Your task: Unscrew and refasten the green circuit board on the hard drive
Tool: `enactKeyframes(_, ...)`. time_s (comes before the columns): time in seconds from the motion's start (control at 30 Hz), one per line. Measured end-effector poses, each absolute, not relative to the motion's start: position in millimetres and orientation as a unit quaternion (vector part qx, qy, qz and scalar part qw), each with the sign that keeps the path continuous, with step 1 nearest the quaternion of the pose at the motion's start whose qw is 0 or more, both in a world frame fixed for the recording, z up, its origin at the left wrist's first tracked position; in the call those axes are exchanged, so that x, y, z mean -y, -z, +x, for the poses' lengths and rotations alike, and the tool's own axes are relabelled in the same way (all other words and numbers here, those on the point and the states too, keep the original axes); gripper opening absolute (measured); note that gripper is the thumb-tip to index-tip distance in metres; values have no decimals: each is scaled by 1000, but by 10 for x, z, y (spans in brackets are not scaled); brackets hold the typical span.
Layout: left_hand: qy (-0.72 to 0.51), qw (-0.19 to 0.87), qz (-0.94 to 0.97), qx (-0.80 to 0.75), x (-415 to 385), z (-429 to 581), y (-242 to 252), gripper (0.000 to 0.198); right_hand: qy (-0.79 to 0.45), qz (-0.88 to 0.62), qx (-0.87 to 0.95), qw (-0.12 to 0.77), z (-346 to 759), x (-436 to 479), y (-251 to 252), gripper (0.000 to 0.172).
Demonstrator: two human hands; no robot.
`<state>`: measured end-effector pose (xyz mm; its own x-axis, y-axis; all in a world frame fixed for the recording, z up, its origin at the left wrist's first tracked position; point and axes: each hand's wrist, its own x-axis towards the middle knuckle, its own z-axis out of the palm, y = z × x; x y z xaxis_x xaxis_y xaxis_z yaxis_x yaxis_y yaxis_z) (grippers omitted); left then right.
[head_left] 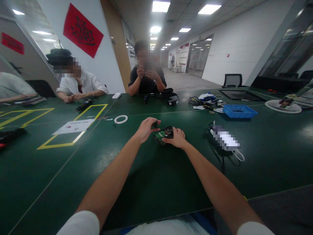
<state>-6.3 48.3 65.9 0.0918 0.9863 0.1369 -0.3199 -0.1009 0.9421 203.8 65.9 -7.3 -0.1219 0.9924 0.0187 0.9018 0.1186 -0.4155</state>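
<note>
A hard drive lies on the green table in front of me, its green circuit board and dark casing showing. My right hand grips its right side, with the thumb along the near edge and the fingers over the far one. Just above the drive's left end is my left hand, its thumb and fingers closed in a pinch around a small dark piece. What kind of piece this is cannot be made out.
Left of my hands are a white ring, a paper sheet and yellow tape outlines. To the right lie a white device with cables, a blue tray and a fan grille. Several people sit across the table.
</note>
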Motion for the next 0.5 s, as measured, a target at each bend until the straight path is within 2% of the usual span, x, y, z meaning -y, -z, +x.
enactKeyframes(0.23,-595,515,469,-401,-529,-118,-651,29,-158,-645,734,145,2047,-662,72,131)
enactKeyframes(0.5,-599,510,464,-407,-557,-164,-625,32,-164,-643,734,147,2053,-654,61,131)
